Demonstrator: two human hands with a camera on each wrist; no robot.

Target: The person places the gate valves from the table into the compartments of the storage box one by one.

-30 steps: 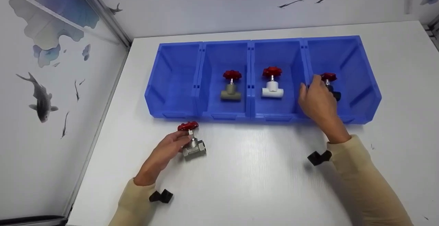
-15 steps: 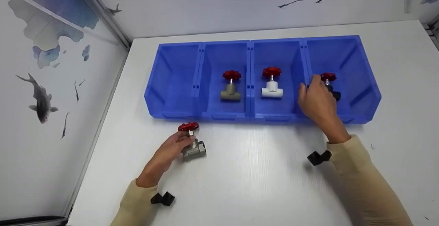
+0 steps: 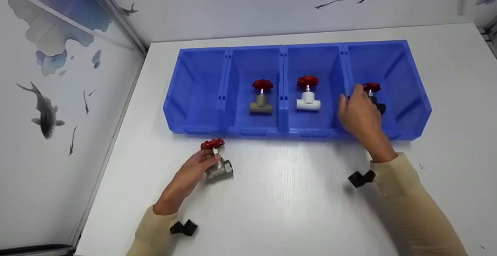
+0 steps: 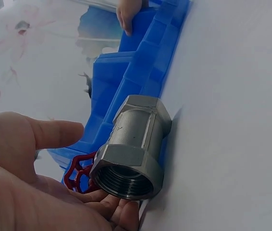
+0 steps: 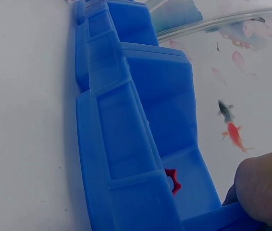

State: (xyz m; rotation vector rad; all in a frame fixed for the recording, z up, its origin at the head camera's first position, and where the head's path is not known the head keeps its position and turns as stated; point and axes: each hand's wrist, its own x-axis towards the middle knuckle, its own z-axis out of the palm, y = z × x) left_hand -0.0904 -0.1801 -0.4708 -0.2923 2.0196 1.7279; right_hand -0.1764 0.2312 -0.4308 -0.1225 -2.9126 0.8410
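Note:
My left hand (image 3: 190, 172) holds a metal valve (image 3: 220, 170) with a red handwheel (image 3: 212, 143) by its neck, on the white table in front of the leftmost bin. In the left wrist view, the threaded end of the metal valve (image 4: 129, 149) faces the camera, with fingers behind it and the thumb apart from its body. My right hand (image 3: 361, 114) grips the divider wall between the two right-hand blue bins (image 3: 421, 104), thumb on one side and fingers on the other. Beside those fingers sits a black valve (image 3: 380, 108) with a red handwheel, partly hidden by the hand.
An olive valve (image 3: 261, 106) lies in the second bin and a white valve (image 3: 308, 102) in the third, both with red handwheels. The leftmost bin (image 3: 196, 93) holds nothing. Printed panels (image 3: 248, 11) stand behind and left of the table.
The left hand and its wrist have shifted very slightly, with the metal valve almost in the same place. The right hand has stayed still on the bin wall.

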